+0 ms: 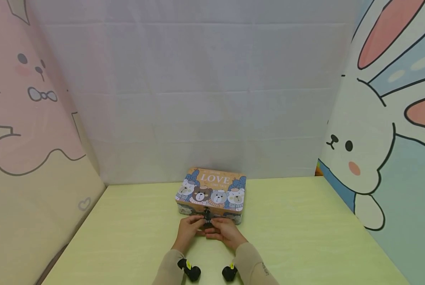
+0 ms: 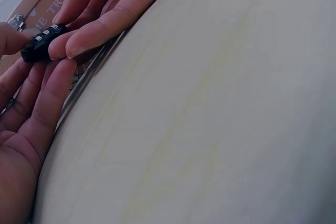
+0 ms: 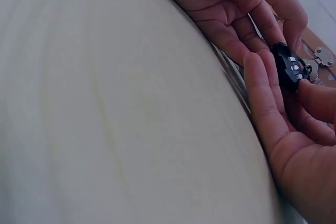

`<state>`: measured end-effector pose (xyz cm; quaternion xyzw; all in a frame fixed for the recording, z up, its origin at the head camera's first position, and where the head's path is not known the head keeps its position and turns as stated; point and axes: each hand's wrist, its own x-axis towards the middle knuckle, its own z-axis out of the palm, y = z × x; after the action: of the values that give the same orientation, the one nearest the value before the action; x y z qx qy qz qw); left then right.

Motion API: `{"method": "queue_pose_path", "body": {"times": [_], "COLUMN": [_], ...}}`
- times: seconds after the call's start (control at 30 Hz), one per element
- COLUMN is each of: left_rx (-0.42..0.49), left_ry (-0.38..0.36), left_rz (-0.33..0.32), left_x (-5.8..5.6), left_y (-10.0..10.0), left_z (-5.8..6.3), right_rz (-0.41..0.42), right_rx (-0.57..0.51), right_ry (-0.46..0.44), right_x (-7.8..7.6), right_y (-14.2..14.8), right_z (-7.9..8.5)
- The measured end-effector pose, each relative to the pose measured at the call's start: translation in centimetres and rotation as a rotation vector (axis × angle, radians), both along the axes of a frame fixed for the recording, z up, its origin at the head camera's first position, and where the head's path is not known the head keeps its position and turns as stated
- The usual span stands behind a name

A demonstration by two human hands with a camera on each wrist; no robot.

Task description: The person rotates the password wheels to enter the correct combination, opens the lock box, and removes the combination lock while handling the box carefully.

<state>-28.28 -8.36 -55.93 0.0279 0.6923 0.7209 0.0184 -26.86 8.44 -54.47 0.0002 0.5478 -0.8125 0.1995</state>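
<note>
A black combination padlock point(image 1: 207, 216) with white-marked number dials is at the front latch of a tin box point(image 1: 217, 189) printed with bears and the word LOVE. My left hand point(image 1: 188, 230) pinches one end of the padlock between thumb and fingers. From the other side, my right hand point(image 1: 229, 232) grips it the same way. Seen from the right wrist, the dials face up on the padlock body point(image 3: 286, 72), close to a metal latch point(image 3: 324, 56). Whether the shackle is locked or loose, I cannot tell. The box lid is down.
The box stands on a pale yellow-green tabletop point(image 1: 134, 229), near its back edge. Behind it hangs a white cloth backdrop point(image 1: 212, 99). Cartoon-printed panels point(image 1: 362, 166) flank the table on both sides.
</note>
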Motion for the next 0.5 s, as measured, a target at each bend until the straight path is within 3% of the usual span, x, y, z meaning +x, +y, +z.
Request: {"method": "queue_pose_path", "body": {"times": [0.5], "left_rx": [0.042], "left_ry": [-0.002], "left_rz": [0.003], "left_x": [0.21], "left_y": [-0.08], "left_z": [0.20], "right_rz": [-0.009], "right_rx": [0.010], "right_ry": [-0.004], "right_x": [0.04], "right_y": [-0.04], "right_z": [-0.02]}}
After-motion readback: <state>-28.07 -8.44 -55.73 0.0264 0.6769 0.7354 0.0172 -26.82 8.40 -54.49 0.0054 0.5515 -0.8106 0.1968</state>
